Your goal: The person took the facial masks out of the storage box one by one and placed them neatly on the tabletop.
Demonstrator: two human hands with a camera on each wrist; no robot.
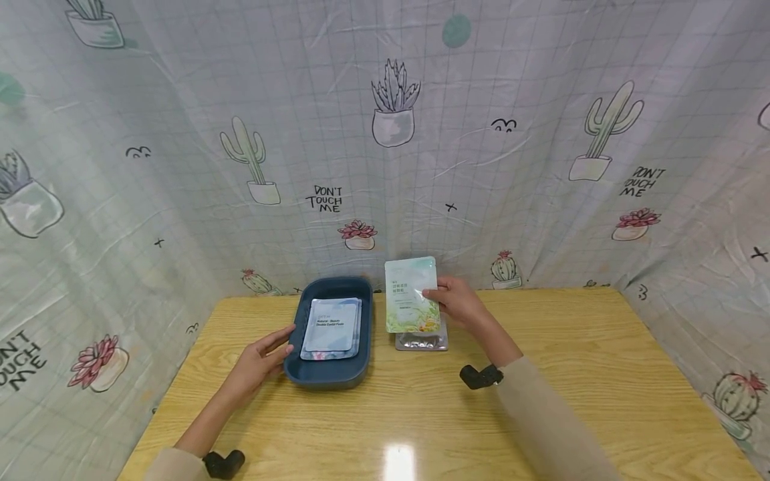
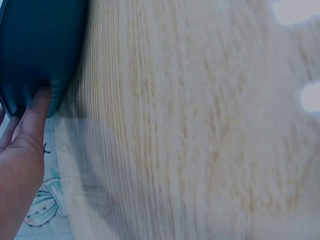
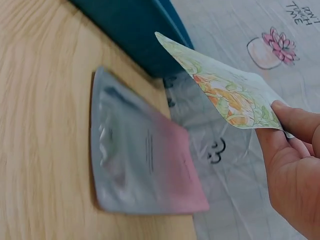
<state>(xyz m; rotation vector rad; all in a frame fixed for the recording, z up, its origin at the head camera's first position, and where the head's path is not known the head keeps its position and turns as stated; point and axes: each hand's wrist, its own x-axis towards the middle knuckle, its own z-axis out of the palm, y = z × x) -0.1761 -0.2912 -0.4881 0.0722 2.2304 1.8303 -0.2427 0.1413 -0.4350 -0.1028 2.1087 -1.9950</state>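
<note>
My right hand (image 1: 460, 304) pinches green-white sachet (image 1: 409, 287), silver-pink packet (image 3: 145, 155) beneath; my left hand (image 1: 261, 361), fingers extended, touches blue tray (image 1: 327, 385).

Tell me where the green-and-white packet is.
In the head view, the packet is near the centre, pinched by the right hand, partly hiding the silver pouch, right of the blue tray.

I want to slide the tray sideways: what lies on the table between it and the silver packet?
Nothing: the right wrist view shows a bare strip of table between the tray and the silver packet.
</note>
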